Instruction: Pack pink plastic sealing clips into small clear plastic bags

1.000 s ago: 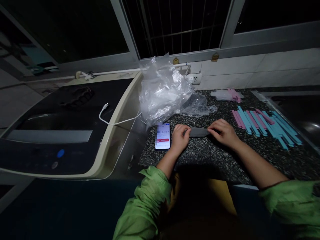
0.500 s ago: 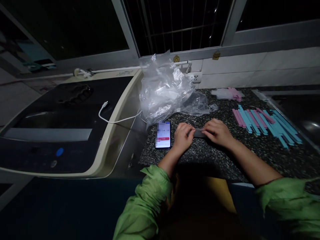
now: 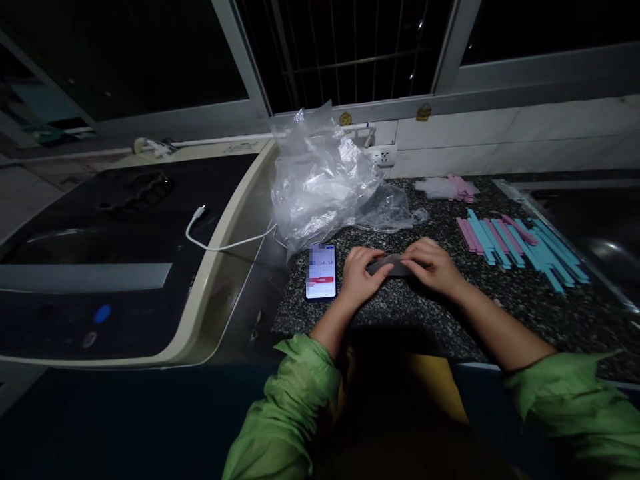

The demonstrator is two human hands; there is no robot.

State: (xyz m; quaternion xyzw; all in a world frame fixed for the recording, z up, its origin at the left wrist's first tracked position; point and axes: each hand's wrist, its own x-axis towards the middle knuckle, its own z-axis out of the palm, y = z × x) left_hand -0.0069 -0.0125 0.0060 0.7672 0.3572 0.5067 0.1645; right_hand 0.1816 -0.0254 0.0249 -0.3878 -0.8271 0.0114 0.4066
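Over the dark speckled countertop, my left hand (image 3: pixel 361 272) pinches the left end of a small, thin, greyish piece (image 3: pixel 391 265) that looks like see-through plastic. Thumb and fingers of my right hand (image 3: pixel 431 265) close on its other end. The piece spans the gap between both hands, and its ends are hidden under my fingertips. A phone (image 3: pixel 321 272) with its screen lit lies just left of my left hand. To the right of my right hand is a spread of pink and light-blue flat strips (image 3: pixel 523 248).
A large crumpled clear plastic bag (image 3: pixel 323 190) stands behind the phone. Farther back, pink strips (image 3: pixel 461 188) lie by clear plastic sleeves (image 3: pixel 433 189). A washing machine (image 3: pixel 200 320) with a white cable (image 3: pixel 227 248) is at left, a sink (image 3: pixel 600 233) at right.
The view has turned slightly right. My left hand's fingers have spread wider along the greyish piece, and more of it shows. The strips and phone stay in place.
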